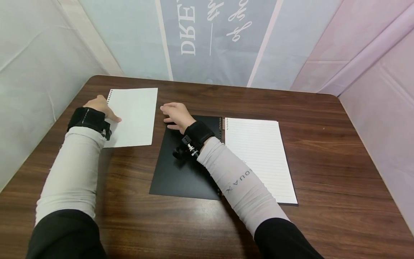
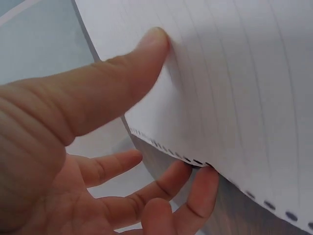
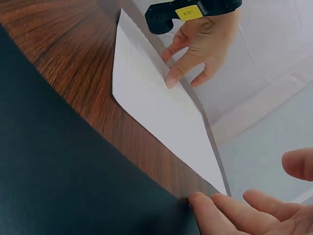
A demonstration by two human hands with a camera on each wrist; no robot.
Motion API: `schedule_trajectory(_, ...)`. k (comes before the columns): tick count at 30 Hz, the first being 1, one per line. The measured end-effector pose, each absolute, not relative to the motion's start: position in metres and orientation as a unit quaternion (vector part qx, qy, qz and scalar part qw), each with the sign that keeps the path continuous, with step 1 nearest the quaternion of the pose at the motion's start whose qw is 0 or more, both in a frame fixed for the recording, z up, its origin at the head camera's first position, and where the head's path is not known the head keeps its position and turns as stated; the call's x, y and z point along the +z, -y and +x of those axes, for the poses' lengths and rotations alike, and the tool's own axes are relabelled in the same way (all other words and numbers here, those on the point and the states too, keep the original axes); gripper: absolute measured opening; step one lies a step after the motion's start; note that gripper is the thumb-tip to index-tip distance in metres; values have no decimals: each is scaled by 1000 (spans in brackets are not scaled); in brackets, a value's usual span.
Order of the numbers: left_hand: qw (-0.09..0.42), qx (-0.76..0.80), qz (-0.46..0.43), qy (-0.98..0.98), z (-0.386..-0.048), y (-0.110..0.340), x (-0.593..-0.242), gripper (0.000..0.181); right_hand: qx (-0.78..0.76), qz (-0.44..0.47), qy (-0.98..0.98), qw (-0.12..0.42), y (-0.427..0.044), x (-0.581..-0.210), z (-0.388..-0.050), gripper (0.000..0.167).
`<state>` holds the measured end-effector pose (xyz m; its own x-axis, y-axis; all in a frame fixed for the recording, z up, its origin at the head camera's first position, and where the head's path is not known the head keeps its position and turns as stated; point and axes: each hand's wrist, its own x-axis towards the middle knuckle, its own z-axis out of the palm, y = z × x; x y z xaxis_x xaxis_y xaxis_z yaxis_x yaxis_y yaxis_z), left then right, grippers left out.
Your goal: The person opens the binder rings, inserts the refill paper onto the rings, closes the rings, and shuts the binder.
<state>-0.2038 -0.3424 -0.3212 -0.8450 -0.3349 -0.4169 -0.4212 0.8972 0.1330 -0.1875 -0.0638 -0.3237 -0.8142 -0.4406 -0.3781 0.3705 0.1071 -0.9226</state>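
Note:
A loose white sheet of lined paper with a row of punched holes lies at the left of the table. My left hand holds it at the punched edge. In the left wrist view the thumb is on top of the paper and two fingertips meet the holed edge. An open spiral notebook has its black cover on the left and ruled pages on the right. Over the cover's upper left corner is my right hand, fingers extended, one fingertip at the cover's edge.
The brown wooden table has a far edge against a printed cloth backdrop. Pale cloth walls stand at both sides. My right forearm crosses the notebook's spiral binding and covers part of the pages.

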Motion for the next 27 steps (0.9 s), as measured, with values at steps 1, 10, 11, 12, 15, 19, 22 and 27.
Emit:
schedule_trajectory(1, 197, 110, -200, -954, -204, 342, -321, 106, -671, -23, -676, 305, 64, -324, -187, 48)
schedule_trajectory(10, 199, 142, -202, -948, -208, 343, -326, 113, -708, 18, -631, 317, 60, -327, -189, 47)
schedule_trajectory(11, 197, 147, -202, -948, -207, 345, -327, 115, -715, 23, -621, 320, 59, -328, -189, 48)
schedule_trajectory(12, 198, 151, -202, -947, -206, 347, -327, 118, -723, 28, -610, 324, 59, -328, -189, 49)
schedule_trajectory(15, 211, 166, -193, -944, -200, 356, -327, 125, -742, 38, -580, 336, 58, -330, -188, 50)
schedule_trajectory(19, 222, 193, -170, -941, -190, 364, -324, 108, -756, 48, -557, 341, 56, -334, -187, 49)
schedule_trajectory(22, 204, 198, -154, -946, -185, 366, -322, 81, -761, 53, -549, 340, 54, -334, -188, 49)
schedule_trajectory(27, 188, 200, -137, -952, -181, 374, -319, 56, -760, 53, -544, 353, 57, -332, -190, 49)
